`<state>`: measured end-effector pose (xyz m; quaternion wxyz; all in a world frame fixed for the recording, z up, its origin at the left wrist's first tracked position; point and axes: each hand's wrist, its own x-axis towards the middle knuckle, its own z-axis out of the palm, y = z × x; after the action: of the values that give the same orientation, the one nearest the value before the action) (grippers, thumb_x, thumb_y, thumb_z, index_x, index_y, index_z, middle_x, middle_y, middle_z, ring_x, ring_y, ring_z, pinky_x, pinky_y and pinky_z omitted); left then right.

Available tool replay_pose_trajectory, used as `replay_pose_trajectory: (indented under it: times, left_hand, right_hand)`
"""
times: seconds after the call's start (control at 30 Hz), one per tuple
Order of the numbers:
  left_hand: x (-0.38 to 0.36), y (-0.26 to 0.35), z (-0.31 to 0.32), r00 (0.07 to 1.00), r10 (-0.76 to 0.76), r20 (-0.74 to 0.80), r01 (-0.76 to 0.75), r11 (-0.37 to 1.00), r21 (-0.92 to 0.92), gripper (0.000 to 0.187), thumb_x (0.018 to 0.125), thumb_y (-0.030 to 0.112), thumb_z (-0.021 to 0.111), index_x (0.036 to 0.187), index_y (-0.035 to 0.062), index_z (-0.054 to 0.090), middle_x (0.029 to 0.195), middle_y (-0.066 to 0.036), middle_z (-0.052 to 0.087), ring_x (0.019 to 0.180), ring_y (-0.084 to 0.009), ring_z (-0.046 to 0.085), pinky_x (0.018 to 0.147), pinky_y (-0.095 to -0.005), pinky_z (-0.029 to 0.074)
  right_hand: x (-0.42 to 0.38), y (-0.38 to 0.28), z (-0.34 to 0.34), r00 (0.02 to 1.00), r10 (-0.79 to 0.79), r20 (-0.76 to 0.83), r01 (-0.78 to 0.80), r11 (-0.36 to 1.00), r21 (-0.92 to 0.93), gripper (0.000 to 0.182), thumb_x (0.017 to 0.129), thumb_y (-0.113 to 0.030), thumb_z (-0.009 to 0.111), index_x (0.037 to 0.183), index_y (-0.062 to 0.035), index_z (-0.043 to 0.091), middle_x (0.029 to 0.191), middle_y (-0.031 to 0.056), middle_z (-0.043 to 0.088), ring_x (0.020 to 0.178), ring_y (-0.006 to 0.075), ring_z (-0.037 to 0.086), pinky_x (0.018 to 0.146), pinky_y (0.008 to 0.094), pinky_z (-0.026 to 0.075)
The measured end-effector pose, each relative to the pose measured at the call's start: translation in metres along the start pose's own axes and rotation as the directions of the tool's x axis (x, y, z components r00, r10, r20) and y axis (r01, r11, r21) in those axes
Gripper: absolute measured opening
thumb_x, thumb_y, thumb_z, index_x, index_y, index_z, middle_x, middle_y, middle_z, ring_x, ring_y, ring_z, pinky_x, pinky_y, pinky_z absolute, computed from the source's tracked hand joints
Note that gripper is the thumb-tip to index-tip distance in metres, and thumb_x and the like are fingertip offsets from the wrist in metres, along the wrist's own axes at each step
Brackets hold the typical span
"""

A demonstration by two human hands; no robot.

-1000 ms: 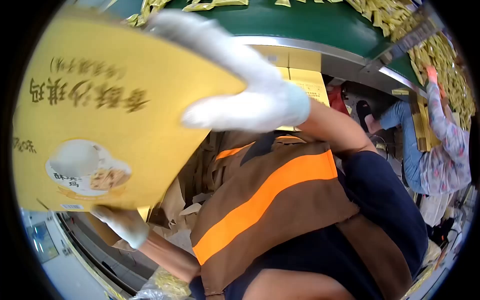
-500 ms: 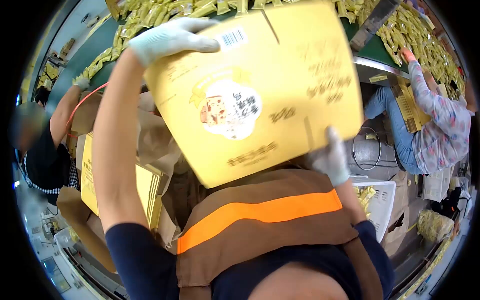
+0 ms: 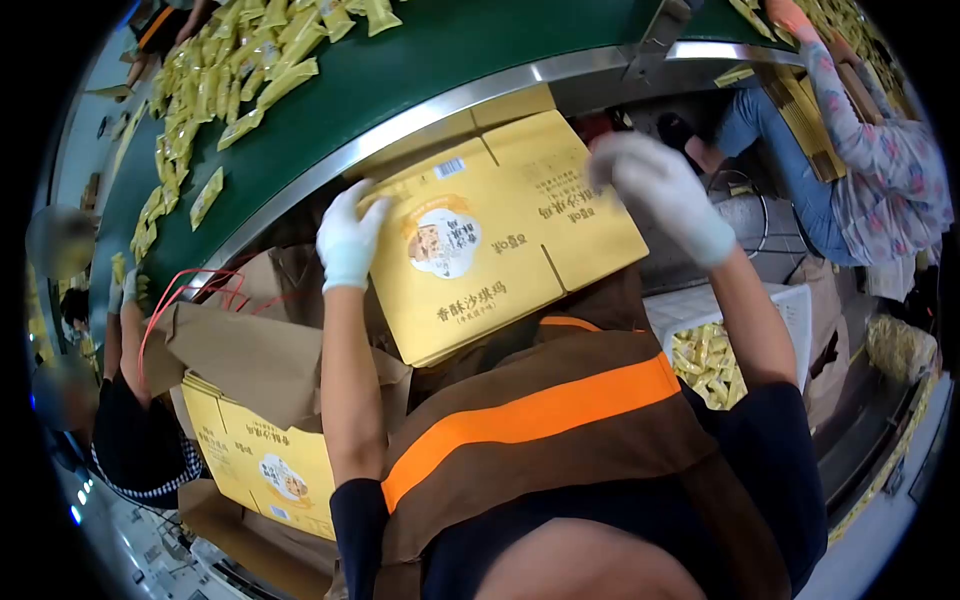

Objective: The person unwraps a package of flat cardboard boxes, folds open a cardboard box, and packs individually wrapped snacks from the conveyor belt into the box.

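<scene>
A stack of flat, unfolded yellow cartons (image 3: 490, 260) printed with dark lettering, a white badge and a barcode lies tilted in front of my apron, below the conveyor edge. My left hand (image 3: 350, 235), in a white glove, grips the stack's left edge near the upper corner, thumb toward the printed face. My right hand (image 3: 665, 195), also gloved, is at the upper right edge of the cartons, its fingers smeared by motion.
A green conveyor belt (image 3: 400, 85) with a metal rim carries many yellow-wrapped packets (image 3: 235, 75). On the left, brown paper (image 3: 245, 350) partly covers more yellow cartons (image 3: 240, 450). A white crate (image 3: 780, 310) of packets stands right. Co-workers sit on both sides.
The yellow carton has come down from its raised position before my chest and now lies on the stack. My right hand has moved up from its lower edge to the upper right side.
</scene>
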<state>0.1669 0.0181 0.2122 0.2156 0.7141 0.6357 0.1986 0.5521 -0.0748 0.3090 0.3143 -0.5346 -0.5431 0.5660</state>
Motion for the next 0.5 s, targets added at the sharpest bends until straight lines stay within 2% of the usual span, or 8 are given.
replay_pose_trajectory:
  times: [0.03,0.1,0.13,0.17,0.2,0.3,0.33,0.5]
  left_hand:
    - [-0.006,-0.015,-0.002,0.998,-0.031,0.046,0.028,0.997,0.070,0.054,0.085,0.038,0.066,0.127,0.0046,0.061,0.124,-0.019,0.062,0.114,-0.0338,0.059,0.097,-0.0389,0.047]
    - [-0.018,-0.041,0.013,0.953,-0.281,0.114,0.276,0.959,0.062,0.068,0.089,0.042,0.064,0.141,0.0023,0.046,0.129,-0.020,0.059,0.116,-0.0318,0.059,0.098,-0.0368,0.046]
    - [-0.022,-0.052,0.026,0.902,-0.375,0.215,0.424,0.864,-0.272,0.075,0.090,0.044,0.065,0.146,0.0021,0.038,0.131,-0.019,0.057,0.117,-0.0305,0.059,0.099,-0.0367,0.046]
    - [-0.025,-0.061,0.037,0.846,-0.419,0.330,0.533,0.638,-0.556,0.082,0.090,0.046,0.065,0.150,0.0019,0.030,0.133,-0.017,0.056,0.117,-0.0293,0.058,0.099,-0.0366,0.046]
    - [-0.027,-0.069,0.042,0.778,-0.338,0.530,0.615,0.234,-0.753,0.074,0.094,0.043,0.063,0.149,0.0043,0.032,0.133,-0.012,0.056,0.117,-0.0259,0.057,0.098,-0.0372,0.048]
    - [-0.034,-0.064,0.047,0.821,-0.212,0.531,0.550,0.039,-0.834,0.059,0.098,0.035,0.059,0.143,0.0041,0.038,0.135,-0.012,0.055,0.118,-0.0245,0.057,0.097,-0.0375,0.050]
    - [-0.042,-0.035,0.029,0.850,-0.162,0.502,0.513,0.037,-0.857,0.046,0.101,0.030,0.053,0.138,0.0036,0.043,0.132,-0.013,0.057,0.115,-0.0234,0.060,0.093,-0.0366,0.053]
    - [-0.048,-0.019,0.023,0.840,-0.287,0.461,0.519,0.177,-0.836,0.042,0.102,0.032,0.052,0.130,0.0013,0.052,0.121,-0.015,0.062,0.101,-0.0207,0.065,0.084,-0.0356,0.056]
  right_hand:
    - [0.019,0.014,-0.011,0.967,-0.134,-0.216,0.107,0.985,-0.132,0.044,0.093,-0.030,0.057,0.124,0.0014,0.060,0.115,0.0146,0.066,0.107,0.0209,0.062,0.092,0.0293,0.047]
    - [0.057,0.094,-0.024,0.941,-0.052,-0.334,-0.083,0.922,-0.378,0.052,0.095,-0.032,0.056,0.134,0.0026,0.051,0.125,0.0176,0.060,0.113,0.0223,0.058,0.096,0.0301,0.046]
    - [0.080,0.165,-0.022,0.938,0.137,-0.319,-0.194,0.969,-0.154,0.063,0.094,-0.035,0.058,0.141,0.0030,0.041,0.127,0.0179,0.058,0.118,0.0226,0.055,0.099,0.0317,0.045]
    - [0.060,0.114,0.011,0.943,0.326,-0.064,-0.279,0.882,0.380,0.070,0.092,-0.038,0.063,0.143,0.0024,0.038,0.132,0.0187,0.056,0.121,0.0239,0.054,0.102,0.0333,0.043]
    - [0.060,0.118,0.017,0.953,0.292,-0.079,-0.236,0.880,0.412,0.071,0.090,-0.036,0.065,0.144,0.0017,0.037,0.132,0.0186,0.056,0.121,0.0240,0.054,0.103,0.0336,0.043]
    - [0.042,0.135,0.022,0.955,0.187,-0.229,-0.174,0.982,0.079,0.064,0.092,-0.020,0.065,0.145,0.0008,0.035,0.131,0.0130,0.055,0.117,0.0201,0.054,0.101,0.0336,0.043]
    - [0.033,0.116,0.025,0.927,0.265,-0.265,-0.292,0.954,-0.068,0.066,0.090,-0.017,0.066,0.145,0.0007,0.035,0.131,0.0130,0.055,0.116,0.0193,0.054,0.100,0.0324,0.044]
    - [0.025,0.091,0.022,0.954,0.232,-0.187,-0.181,0.949,0.257,0.056,0.090,-0.018,0.064,0.141,-0.0025,0.043,0.125,0.0118,0.061,0.109,0.0195,0.060,0.092,0.0321,0.049]
